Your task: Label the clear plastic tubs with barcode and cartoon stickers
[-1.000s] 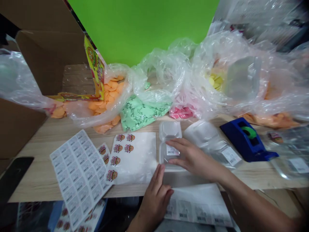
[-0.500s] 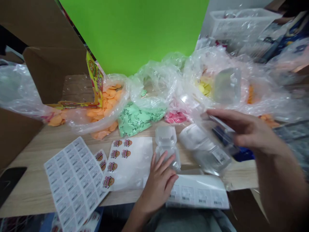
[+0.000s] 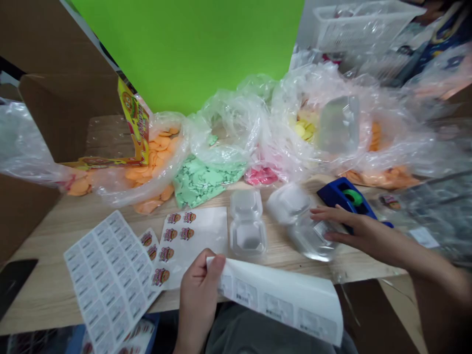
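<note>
So, right hand [image 3: 357, 229] outstretched (palm-down).

No words can be read; blurred barcodes are printed on the curled white paper sheet [image 3: 276, 295] and the flat white label sheet [image 3: 111, 280].

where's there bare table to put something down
Bare wood shows between the black slab and flat barcode sheet; a smaller patch lies between the two clear boxes, behind the held sheet. The back is crowded with plastic bags.
</note>
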The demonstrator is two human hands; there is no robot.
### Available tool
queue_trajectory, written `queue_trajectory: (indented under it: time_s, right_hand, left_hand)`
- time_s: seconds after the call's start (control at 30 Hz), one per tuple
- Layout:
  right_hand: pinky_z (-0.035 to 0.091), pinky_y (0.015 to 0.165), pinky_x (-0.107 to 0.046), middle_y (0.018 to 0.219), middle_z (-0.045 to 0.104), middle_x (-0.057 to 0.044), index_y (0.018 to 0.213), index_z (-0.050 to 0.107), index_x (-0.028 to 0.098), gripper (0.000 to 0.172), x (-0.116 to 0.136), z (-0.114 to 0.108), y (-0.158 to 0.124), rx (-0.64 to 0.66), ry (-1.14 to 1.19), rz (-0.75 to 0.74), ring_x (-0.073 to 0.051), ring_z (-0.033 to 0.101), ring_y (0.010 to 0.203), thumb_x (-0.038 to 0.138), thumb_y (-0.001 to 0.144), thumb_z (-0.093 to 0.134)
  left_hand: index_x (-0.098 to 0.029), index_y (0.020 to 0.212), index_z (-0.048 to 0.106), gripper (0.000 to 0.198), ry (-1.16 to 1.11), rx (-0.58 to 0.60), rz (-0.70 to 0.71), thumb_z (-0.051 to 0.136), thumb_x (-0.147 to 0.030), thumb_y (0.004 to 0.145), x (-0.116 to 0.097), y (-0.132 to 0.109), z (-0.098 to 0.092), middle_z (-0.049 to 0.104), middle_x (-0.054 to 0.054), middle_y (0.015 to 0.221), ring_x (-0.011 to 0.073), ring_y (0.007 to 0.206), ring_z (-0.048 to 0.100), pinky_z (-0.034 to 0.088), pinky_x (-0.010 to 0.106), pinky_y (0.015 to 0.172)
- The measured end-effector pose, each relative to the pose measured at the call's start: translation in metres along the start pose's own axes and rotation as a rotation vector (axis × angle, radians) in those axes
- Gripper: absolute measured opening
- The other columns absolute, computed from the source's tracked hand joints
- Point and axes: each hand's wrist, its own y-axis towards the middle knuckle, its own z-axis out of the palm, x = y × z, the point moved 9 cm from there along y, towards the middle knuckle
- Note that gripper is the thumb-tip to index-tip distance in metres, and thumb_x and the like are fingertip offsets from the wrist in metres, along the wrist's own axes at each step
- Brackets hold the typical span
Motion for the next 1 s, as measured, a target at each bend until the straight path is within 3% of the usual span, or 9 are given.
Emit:
queue_trajectory:
  time_s: [0.13, 0.23, 0.4, 0.5, 0.57, 0.7, 0.77, 0.87, 1.0]
  right_hand:
    - [0.040, 0.101, -0.047, 0.138, 0.043, -0.003, 0.121, 0.052, 0.031, 0.036, 0.028, -0.023, -0.016, -0.226, 0.099, 0.052, -0.028, 0.037, 0.128, 0.042, 0.087, 0.048]
    - [0.050, 0.091, -0.038, 0.134, 0.048, -0.004, 0.136, 0.034, 0.032, 0.069, 0.080, 0.002, -0.017, -0.057, 0.238, -0.085, -0.027, 0.048, 0.120, 0.051, 0.075, 0.062]
    - [0.054, 0.055, -0.020, 0.085, 0.068, -0.001, 0.114, 0.052, 0.025, 0.032, 0.085, 0.031, -0.001, -0.173, 0.732, 0.169, -0.014, 0.066, 0.072, 0.031, 0.083, 0.058]
    - [0.046, 0.044, -0.017, 0.063, 0.060, 0.002, 0.088, 0.058, 0.020, 0.016, 0.085, 0.045, 0.005, -0.151, 0.922, 0.230, -0.011, 0.058, 0.054, 0.034, 0.084, 0.056]
    - [0.042, 0.044, -0.017, 0.061, 0.058, 0.002, 0.077, 0.059, 0.018, 0.019, 0.087, 0.049, 0.005, -0.145, 0.887, 0.242, -0.009, 0.054, 0.053, 0.036, 0.084, 0.055]
    - [0.042, 0.047, -0.017, 0.060, 0.056, 0.003, 0.072, 0.060, 0.018, 0.020, 0.093, 0.054, 0.002, -0.115, 0.812, 0.226, -0.009, 0.053, 0.054, 0.036, 0.083, 0.058]
    - [0.047, 0.052, -0.015, 0.069, 0.061, 0.004, 0.085, 0.062, 0.023, 0.010, 0.096, 0.056, 0.002, -0.107, 0.859, 0.207, -0.009, 0.058, 0.062, 0.032, 0.081, 0.062]
    - [0.051, 0.061, -0.013, 0.088, 0.064, 0.007, 0.109, 0.054, 0.038, 0.033, 0.100, 0.054, 0.000, -0.131, 0.864, 0.165, -0.008, 0.062, 0.076, 0.026, 0.080, 0.065]
    - [0.050, 0.066, -0.011, 0.091, 0.063, 0.007, 0.107, 0.055, 0.038, 0.033, 0.113, 0.042, 0.001, -0.174, 0.692, 0.038, -0.007, 0.060, 0.082, 0.019, 0.081, 0.063]
  left_hand:
    - [-0.017, 0.055, 0.041, 0.044, -0.111, -0.070, -0.027, 0.071, -0.047, 0.067, 0.001, 0.001, -0.004, 0.037, -0.009, 0.047, 0.0055, 0.044, 0.032, 0.027, 0.014, 0.041]
    - [-0.017, 0.059, 0.045, 0.041, -0.147, -0.081, -0.014, 0.070, -0.049, 0.067, -0.007, -0.001, -0.002, 0.040, -0.009, 0.049, 0.0056, 0.045, 0.036, 0.030, 0.014, 0.042]
    - [-0.018, 0.084, 0.063, 0.036, -0.138, 0.167, -0.064, 0.079, -0.038, 0.060, -0.013, -0.010, 0.010, 0.064, -0.001, 0.069, 0.0122, 0.061, 0.057, 0.045, 0.018, 0.056]
    - [-0.014, 0.065, 0.063, 0.030, -0.038, 0.082, -0.105, 0.073, -0.042, 0.066, -0.004, -0.011, -0.008, 0.062, 0.000, 0.056, 0.0120, 0.052, 0.054, 0.045, 0.019, 0.050]
    - [-0.014, 0.066, 0.064, 0.035, -0.038, 0.029, -0.115, 0.072, -0.048, 0.065, -0.002, -0.009, -0.019, 0.060, -0.001, 0.053, 0.0118, 0.047, 0.052, 0.045, 0.020, 0.046]
    - [-0.019, 0.073, 0.067, 0.028, -0.035, 0.111, -0.026, 0.076, -0.043, 0.062, -0.014, -0.006, -0.019, 0.062, -0.002, 0.058, 0.0117, 0.052, 0.054, 0.045, 0.019, 0.050]
    - [-0.019, 0.065, 0.067, 0.021, 0.064, 0.097, 0.080, 0.073, -0.038, 0.067, -0.024, -0.007, -0.025, 0.063, -0.002, 0.060, 0.0112, 0.056, 0.054, 0.045, 0.017, 0.054]
    - [-0.019, 0.062, 0.065, 0.017, 0.273, 0.018, 0.231, 0.068, -0.031, 0.073, -0.036, -0.010, -0.036, 0.062, -0.003, 0.060, 0.0104, 0.059, 0.053, 0.043, 0.014, 0.055]
    - [-0.019, 0.060, 0.061, 0.019, 0.383, -0.040, 0.307, 0.063, -0.030, 0.075, -0.040, -0.013, -0.042, 0.054, -0.004, 0.054, 0.0093, 0.052, 0.046, 0.039, 0.014, 0.047]
